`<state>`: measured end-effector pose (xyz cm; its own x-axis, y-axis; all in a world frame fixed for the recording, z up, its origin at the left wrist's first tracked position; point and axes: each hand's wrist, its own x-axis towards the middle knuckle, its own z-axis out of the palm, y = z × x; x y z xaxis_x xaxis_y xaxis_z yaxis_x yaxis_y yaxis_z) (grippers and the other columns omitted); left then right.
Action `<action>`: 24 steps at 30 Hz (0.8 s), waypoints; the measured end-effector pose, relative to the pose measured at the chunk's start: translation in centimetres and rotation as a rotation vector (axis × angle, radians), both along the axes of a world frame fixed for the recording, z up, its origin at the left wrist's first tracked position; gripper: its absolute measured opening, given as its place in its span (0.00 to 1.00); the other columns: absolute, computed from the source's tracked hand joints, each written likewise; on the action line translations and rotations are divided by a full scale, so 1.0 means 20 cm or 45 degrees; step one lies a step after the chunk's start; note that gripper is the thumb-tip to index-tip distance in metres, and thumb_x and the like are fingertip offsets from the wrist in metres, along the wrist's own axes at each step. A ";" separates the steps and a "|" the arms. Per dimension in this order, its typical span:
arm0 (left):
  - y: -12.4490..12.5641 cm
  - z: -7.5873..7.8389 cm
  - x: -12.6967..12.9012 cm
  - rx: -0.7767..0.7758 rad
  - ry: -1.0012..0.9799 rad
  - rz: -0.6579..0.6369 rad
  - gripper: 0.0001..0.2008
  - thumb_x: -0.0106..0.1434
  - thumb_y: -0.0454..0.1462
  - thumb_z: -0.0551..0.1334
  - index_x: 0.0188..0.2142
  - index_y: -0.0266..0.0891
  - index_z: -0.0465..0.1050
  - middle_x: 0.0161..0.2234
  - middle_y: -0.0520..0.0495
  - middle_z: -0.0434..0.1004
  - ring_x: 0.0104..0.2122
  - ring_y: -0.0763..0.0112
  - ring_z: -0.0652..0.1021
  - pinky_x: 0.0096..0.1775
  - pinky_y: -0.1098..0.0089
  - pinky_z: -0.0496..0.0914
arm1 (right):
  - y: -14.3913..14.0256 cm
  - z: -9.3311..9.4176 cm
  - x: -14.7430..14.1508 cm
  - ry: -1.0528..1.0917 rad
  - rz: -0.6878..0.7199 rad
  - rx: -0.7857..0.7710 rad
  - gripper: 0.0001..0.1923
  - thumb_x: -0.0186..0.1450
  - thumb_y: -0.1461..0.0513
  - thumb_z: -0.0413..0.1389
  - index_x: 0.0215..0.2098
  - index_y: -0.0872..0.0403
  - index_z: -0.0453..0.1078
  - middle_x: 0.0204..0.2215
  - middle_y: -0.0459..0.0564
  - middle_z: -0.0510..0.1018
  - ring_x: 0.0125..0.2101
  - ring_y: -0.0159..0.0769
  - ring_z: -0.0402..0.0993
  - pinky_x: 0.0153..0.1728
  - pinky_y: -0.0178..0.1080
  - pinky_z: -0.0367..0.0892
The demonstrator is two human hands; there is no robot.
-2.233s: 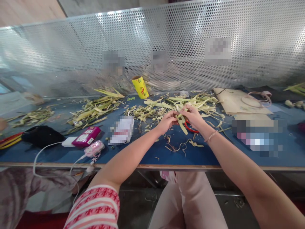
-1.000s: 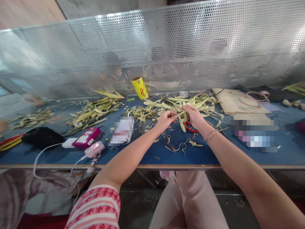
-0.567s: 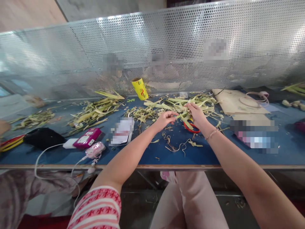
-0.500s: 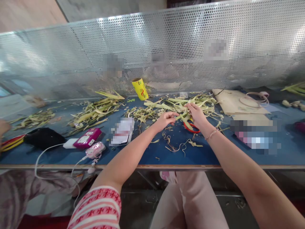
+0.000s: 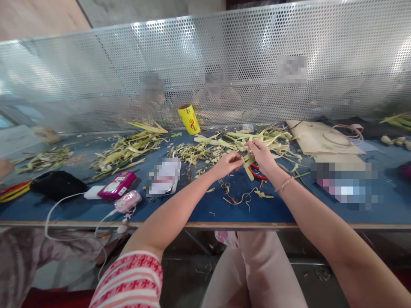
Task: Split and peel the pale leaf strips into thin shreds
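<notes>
Head view: left hand [image 5: 228, 164] and right hand [image 5: 261, 155] both pinch a folded leaf strip [image 5: 247, 164] above the counter [image 5: 282, 209] near its far edge; its long axis slants, free end pointing toward the near edge.

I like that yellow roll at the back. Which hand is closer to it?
Left. The left hand is just in front of the yellow roll, slightly to its right. The right hand is farther right, holding leaf strips above red scissors.
</notes>
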<state>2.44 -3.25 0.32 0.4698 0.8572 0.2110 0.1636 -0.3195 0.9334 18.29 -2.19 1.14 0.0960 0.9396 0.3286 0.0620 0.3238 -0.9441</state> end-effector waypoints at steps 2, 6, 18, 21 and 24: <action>-0.01 0.00 0.02 -0.016 0.053 0.027 0.08 0.57 0.39 0.62 0.29 0.37 0.64 0.22 0.53 0.71 0.24 0.74 0.73 0.32 0.70 0.67 | 0.00 0.00 0.00 -0.011 0.025 0.003 0.19 0.56 0.45 0.56 0.29 0.52 0.69 0.16 0.38 0.55 0.19 0.26 0.51 0.19 0.33 0.49; -0.02 0.01 0.03 -0.071 0.101 0.069 0.06 0.58 0.34 0.59 0.29 0.38 0.61 0.23 0.54 0.72 0.20 0.78 0.70 0.28 0.73 0.64 | 0.00 -0.01 0.00 -0.027 0.033 0.006 0.20 0.56 0.45 0.56 0.28 0.52 0.69 0.17 0.40 0.58 0.19 0.27 0.53 0.19 0.33 0.50; 0.03 -0.03 0.02 -0.404 -0.222 -0.026 0.06 0.55 0.35 0.61 0.26 0.33 0.68 0.22 0.49 0.73 0.16 0.83 0.62 0.21 0.76 0.55 | 0.01 -0.01 0.01 -0.039 0.035 -0.015 0.18 0.56 0.46 0.56 0.30 0.53 0.70 0.19 0.40 0.58 0.20 0.28 0.54 0.20 0.33 0.51; 0.02 -0.02 0.02 -0.364 -0.168 -0.017 0.06 0.53 0.36 0.63 0.27 0.33 0.69 0.23 0.50 0.74 0.17 0.84 0.63 0.21 0.76 0.56 | 0.01 -0.02 0.01 -0.058 0.024 0.007 0.18 0.57 0.47 0.55 0.29 0.52 0.69 0.18 0.40 0.57 0.20 0.28 0.53 0.20 0.34 0.50; 0.02 -0.01 0.01 -0.288 -0.080 -0.008 0.05 0.53 0.35 0.63 0.25 0.33 0.70 0.22 0.51 0.74 0.17 0.83 0.65 0.22 0.77 0.59 | 0.01 -0.02 0.01 -0.084 0.018 0.022 0.17 0.58 0.47 0.54 0.28 0.52 0.69 0.18 0.40 0.56 0.21 0.29 0.52 0.21 0.34 0.49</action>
<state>2.67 -2.90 0.21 0.4670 0.8832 0.0425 0.1017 -0.1015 0.9896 18.44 -1.97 0.73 0.0599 0.9348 0.3502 0.1194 0.3416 -0.9322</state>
